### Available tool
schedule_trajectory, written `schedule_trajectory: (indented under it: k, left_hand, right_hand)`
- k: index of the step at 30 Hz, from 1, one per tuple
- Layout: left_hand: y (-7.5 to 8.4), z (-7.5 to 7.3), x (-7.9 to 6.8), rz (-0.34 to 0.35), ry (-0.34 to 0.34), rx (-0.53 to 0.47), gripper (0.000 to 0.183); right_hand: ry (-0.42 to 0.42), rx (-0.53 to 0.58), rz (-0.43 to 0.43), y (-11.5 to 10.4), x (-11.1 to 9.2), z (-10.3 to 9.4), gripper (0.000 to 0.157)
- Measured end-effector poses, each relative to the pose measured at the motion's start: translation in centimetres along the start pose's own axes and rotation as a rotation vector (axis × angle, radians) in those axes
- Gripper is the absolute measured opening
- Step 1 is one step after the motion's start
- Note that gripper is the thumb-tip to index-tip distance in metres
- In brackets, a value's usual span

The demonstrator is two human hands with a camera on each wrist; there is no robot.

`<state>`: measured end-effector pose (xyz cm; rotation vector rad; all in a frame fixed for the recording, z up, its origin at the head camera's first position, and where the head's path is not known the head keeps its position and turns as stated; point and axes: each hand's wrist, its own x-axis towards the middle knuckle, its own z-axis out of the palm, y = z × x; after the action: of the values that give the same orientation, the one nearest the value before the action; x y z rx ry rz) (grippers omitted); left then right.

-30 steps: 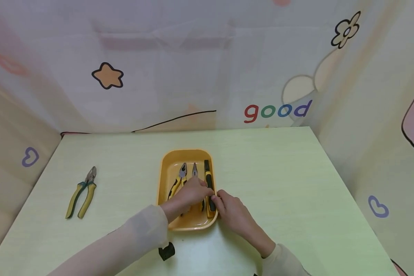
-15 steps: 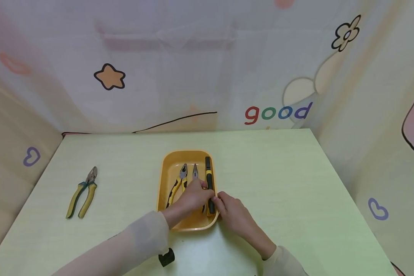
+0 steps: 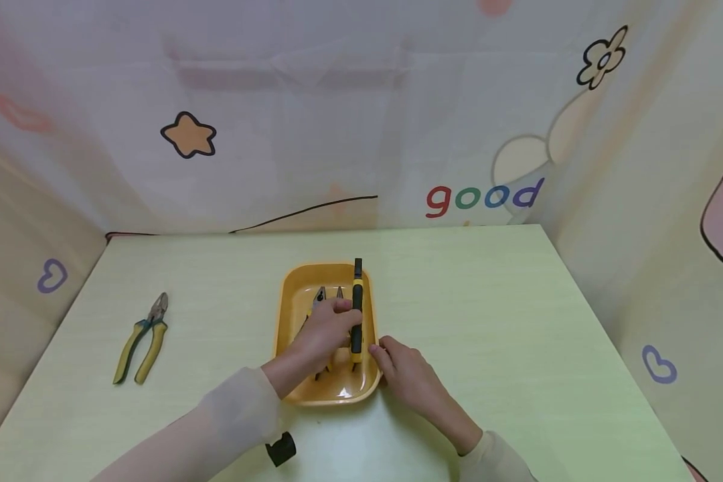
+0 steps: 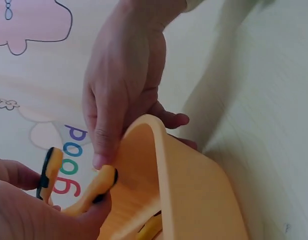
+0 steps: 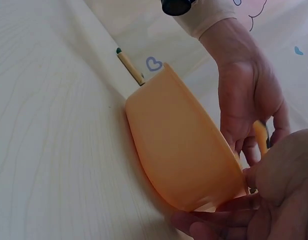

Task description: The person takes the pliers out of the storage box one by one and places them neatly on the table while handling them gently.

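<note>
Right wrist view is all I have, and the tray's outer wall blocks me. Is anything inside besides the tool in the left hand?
Observer: Yes. The head view shows wide-tipped pliers and slim-tipped pliers inside the tray, partly covered by the left hand.
Operator: I see a yellow handle past the tray. What is it?
Observer: Probably the loose pliers on the table, left of the tray; the head view shows them whole.
Operator: And the far end of the held tool?
Observer: In the head view, its dark end overlaps the tray's far rim.
</note>
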<state>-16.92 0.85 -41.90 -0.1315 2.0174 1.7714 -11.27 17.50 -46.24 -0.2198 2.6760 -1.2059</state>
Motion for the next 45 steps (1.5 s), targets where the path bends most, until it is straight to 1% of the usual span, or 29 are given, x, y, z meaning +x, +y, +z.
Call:
schedule_trajectory:
  k: [6,10,12,14,16,18,23,25,26,29,31,33,35,37,41,42,45]
  left_hand:
    - [0.3,-1.1,-1.5,0.025,-0.050,-0.138,0.048]
    - [0.2,-2.1,-2.3,0.045,-0.112,-0.227,0.046]
    - [0.0,-2.6,-2.7,0.056,-0.150,-0.290,0.046]
    - [-0.3,-3.1,-3.0,0.061,-0.171,-0.332,0.047]
    - [-0.5,-3.4,-3.2,0.055,-0.173,-0.363,0.048]
    - [-0.7,-3.7,-3.4,0.046,-0.160,-0.385,0.048]
    - [-0.9,-4.4,-4.0,0.002,-0.125,-0.445,0.042]
    - [-0.9,-4.8,-4.3,-0.013,-0.134,-0.480,0.040]
    - [-0.9,-5.0,-4.4,-0.021,-0.137,-0.516,0.039]
    - [-0.9,-5.7,-4.8,-0.031,-0.159,-0.583,0.039]
    - [-0.9,-6.1,-4.9,-0.037,-0.154,-0.604,0.042]
    - [-0.9,-6.5,-5.1,-0.036,-0.147,-0.575,0.043]
    - [-0.8,-6.9,-5.2,-0.036,-0.146,-0.571,0.044]
    - [-0.7,-7.2,-5.3,-0.029,-0.172,-0.578,0.046]
    - [-0.4,-7.7,-5.4,-0.003,-0.254,-0.633,0.049]
    - [-0.4,-7.9,-5.4,-0.001,-0.270,-0.630,0.049]
    - [-0.3,-8.2,-5.5,-0.003,-0.306,-0.663,0.049]
  right_hand:
    - [0.000,-0.005,-0.003,0.0,0.1,0.0,0.028]
    - [0.008,-0.019,-0.027,0.0,0.1,0.1,0.028]
    - [0.015,-0.030,-0.038,0.1,0.1,0.1,0.028]
    - [0.023,-0.037,-0.043,0.1,0.1,0.1,0.028]
    - [0.024,-0.036,-0.040,0.1,0.1,0.2,0.028]
    - [0.022,-0.030,-0.030,0.2,0.1,0.2,0.028]
    - [0.012,-0.016,-0.017,0.2,0.1,0.3,0.028]
    - [0.013,-0.015,-0.020,0.3,0.1,0.3,0.027]
    - [0.014,-0.013,-0.023,0.3,0.1,0.3,0.027]
    - [0.020,-0.011,-0.036,0.4,0.1,0.3,0.027]
    - [0.019,-0.004,-0.040,0.4,0.1,0.3,0.027]
    - [0.018,-0.002,-0.041,0.4,0.1,0.3,0.028]
    - [0.015,-0.002,-0.039,0.3,0.1,0.2,0.028]
    - [0.013,-0.003,-0.038,0.3,0.1,0.2,0.028]
    - [0.010,-0.001,-0.035,0.3,0.1,0.2,0.028]
    - [0.010,0.000,-0.035,0.4,0.1,0.2,0.029]
    - [0.006,-0.005,-0.034,0.4,0.1,0.2,0.030]
